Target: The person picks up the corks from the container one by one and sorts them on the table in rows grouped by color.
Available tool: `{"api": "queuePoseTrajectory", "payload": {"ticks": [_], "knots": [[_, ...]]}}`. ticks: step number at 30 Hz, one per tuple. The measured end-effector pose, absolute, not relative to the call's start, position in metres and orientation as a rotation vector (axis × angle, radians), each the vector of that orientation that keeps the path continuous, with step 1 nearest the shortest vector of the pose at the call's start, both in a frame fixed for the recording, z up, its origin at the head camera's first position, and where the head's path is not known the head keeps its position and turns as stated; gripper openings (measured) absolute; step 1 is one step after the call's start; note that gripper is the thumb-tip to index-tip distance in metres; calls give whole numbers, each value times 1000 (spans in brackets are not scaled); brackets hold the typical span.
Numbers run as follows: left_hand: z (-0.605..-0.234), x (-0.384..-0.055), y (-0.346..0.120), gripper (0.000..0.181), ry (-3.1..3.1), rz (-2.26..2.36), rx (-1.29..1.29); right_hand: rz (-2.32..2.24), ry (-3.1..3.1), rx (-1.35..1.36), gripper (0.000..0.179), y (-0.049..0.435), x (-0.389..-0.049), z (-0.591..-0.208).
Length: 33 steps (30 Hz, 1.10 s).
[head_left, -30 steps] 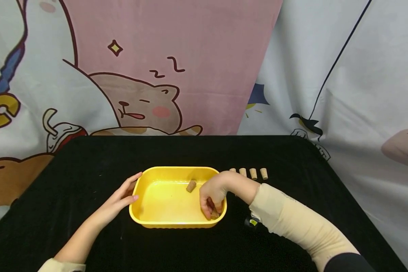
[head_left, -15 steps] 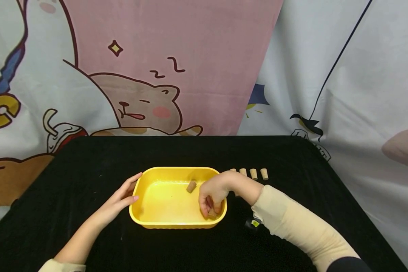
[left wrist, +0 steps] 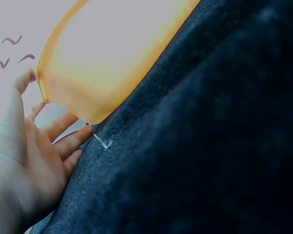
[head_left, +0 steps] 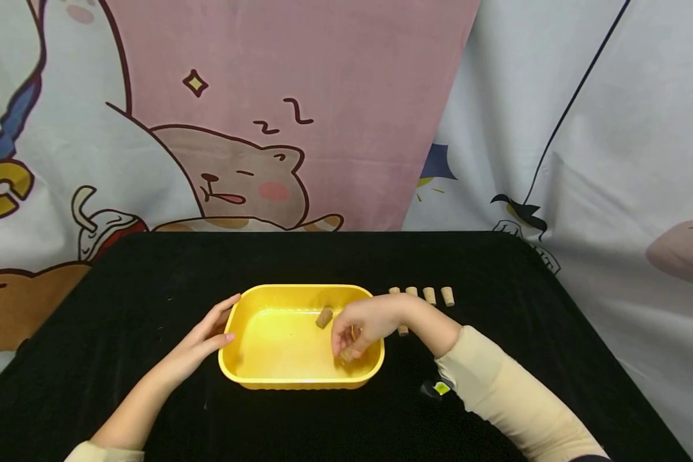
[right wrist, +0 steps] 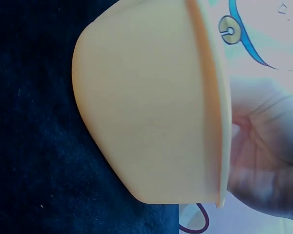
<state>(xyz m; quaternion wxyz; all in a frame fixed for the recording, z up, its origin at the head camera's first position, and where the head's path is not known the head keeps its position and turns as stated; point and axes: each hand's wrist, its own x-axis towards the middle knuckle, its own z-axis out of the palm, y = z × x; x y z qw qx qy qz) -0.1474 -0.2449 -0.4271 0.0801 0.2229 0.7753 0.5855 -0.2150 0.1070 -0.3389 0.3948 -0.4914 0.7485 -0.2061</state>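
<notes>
A yellow plastic tub [head_left: 300,384] stands on the black cloth. My left hand [head_left: 205,335] rests against the tub's left end, fingers extended and thumb at the rim; the left wrist view shows the fingertips [left wrist: 90,129] along its outer wall. Over the right end, my right hand [head_left: 372,319] reaches inside and pinches a cork [head_left: 346,353] between thumb and fingers, low in the tub. Another cork [head_left: 324,317] lies on the tub floor near the back wall. In the right wrist view the tub's end wall [right wrist: 146,107] hides the fingertips and the held cork.
Several corks [head_left: 430,296] are lined up on the black cloth [head_left: 300,256] behind the right forearm. One more cork [head_left: 403,330] shows partly, just right of the tub. A printed curtain [head_left: 346,115] hangs behind the table.
My right hand, with a cork between its fingers, has shifted left and slightly up from the tub's front right corner. The left hand and the tub have stayed in place.
</notes>
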Motion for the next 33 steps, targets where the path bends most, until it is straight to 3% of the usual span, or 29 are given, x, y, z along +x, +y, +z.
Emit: {"api": "queuePoseTrajectory", "payload": {"ticks": [14, 33], "knots": [[-428, -147, -246, 59, 2311, 1754, 687, -904, 2092, -1351, 21, 130, -198, -330], [-428, -148, -246, 59, 2318, 1752, 700, -1299, 2391, -1110, 23, 175, -173, -318]]}}
